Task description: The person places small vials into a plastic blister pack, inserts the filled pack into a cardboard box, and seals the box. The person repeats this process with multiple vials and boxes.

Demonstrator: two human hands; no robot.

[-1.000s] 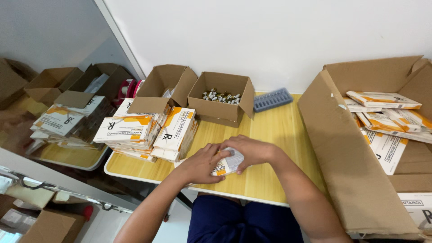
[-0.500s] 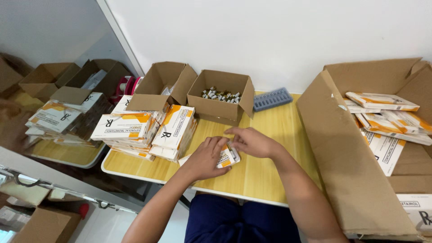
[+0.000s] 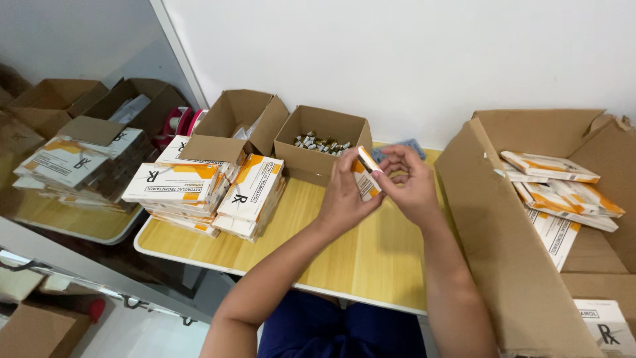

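Both hands hold one small white-and-orange carton (image 3: 366, 174) lifted above the yellow table (image 3: 371, 252). My left hand (image 3: 344, 192) grips its left side from below. My right hand (image 3: 407, 182) pinches its upper right end with the fingers curled. The carton stands on edge, tilted, just in front of an open cardboard box (image 3: 322, 142) holding several small vials (image 3: 318, 142).
Stacks of flat white-and-orange cartons (image 3: 205, 189) lie at the table's left, with an open cardboard box (image 3: 235, 126) behind them. A large open cardboard box (image 3: 530, 225) with more cartons stands at the right. A blue-grey tray (image 3: 397, 147) lies by the wall. A mirror reflects the stacks at far left.
Both hands have lifted the small carton off the table and carried it up toward the vial box. It was lying flat under the hands before.
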